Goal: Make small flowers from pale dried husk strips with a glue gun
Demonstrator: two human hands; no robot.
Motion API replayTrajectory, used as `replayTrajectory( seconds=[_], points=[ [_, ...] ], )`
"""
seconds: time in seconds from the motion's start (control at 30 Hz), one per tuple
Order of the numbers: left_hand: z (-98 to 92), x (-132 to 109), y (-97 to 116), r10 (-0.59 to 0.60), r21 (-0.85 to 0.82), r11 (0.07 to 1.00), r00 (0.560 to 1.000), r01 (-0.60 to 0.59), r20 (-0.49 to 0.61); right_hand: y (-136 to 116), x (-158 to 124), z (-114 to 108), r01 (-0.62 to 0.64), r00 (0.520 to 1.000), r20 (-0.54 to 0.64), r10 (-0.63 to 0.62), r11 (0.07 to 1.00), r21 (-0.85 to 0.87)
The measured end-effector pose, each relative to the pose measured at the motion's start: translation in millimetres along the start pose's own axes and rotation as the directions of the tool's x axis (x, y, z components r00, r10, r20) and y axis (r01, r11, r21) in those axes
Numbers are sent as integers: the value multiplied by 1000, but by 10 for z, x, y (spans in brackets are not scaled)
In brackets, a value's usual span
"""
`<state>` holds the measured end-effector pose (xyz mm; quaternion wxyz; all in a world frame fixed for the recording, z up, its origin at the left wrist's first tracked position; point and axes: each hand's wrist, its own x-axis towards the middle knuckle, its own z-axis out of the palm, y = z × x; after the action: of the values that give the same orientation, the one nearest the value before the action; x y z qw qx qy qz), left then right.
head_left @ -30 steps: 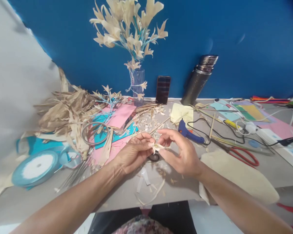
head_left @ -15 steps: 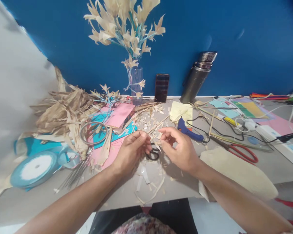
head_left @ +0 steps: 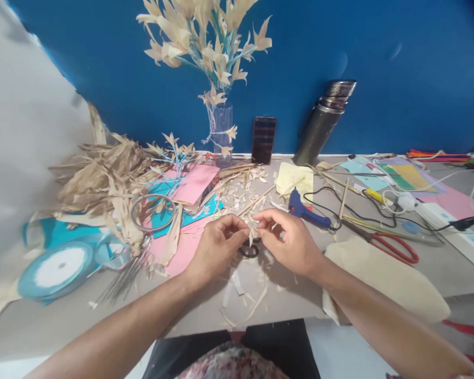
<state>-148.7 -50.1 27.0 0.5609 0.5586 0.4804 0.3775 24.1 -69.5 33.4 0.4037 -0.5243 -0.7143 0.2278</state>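
Note:
Between my two hands is a small pale flower of dried husk (head_left: 253, 231), its petals pointing down. My left hand (head_left: 220, 243) pinches it from one side with thumb and forefinger. From the other side my right hand (head_left: 291, 241) has its thumb and fingers closed at the petals. Black scissor handles (head_left: 248, 252) lie on the table just beneath, partly covered by the hands. Husk scraps and white strips (head_left: 237, 281) are scattered around them. A blue glue gun (head_left: 308, 211) rests beyond my right hand.
A vase (head_left: 223, 131) of husk flowers, a phone (head_left: 264, 140) and a flask (head_left: 324, 123) stand along the wall. Dried husks (head_left: 102, 176), a ribbon spool (head_left: 57, 271) and wires are at left. Red-handled scissors (head_left: 395, 247) and a power strip (head_left: 454, 231) lie right.
My left hand has moved slightly right, closer to my right hand. The small flower now shows between the fingertips, its petals hanging downward. The view has shifted slightly.

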Motion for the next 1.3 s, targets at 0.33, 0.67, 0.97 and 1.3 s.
replayTrajectory(
  seconds=[0.33,0.67,0.97,1.3],
  points=[
    [-3,14,26,18,-60,998,999,-19,-27,3,-15,24,192,981,20,-191,969,-154],
    [-14,-8,-1,45,-87,995,998,-42,37,12,9,3,20,1000,6,-20,999,-42],
    [24,28,-44,-35,-141,989,997,44,63,37,0,32,68,998,23,-66,990,-122],
    [14,31,-70,-47,-15,999,998,47,35,51,-17,103,116,993,9,-115,986,-117]
  ],
)
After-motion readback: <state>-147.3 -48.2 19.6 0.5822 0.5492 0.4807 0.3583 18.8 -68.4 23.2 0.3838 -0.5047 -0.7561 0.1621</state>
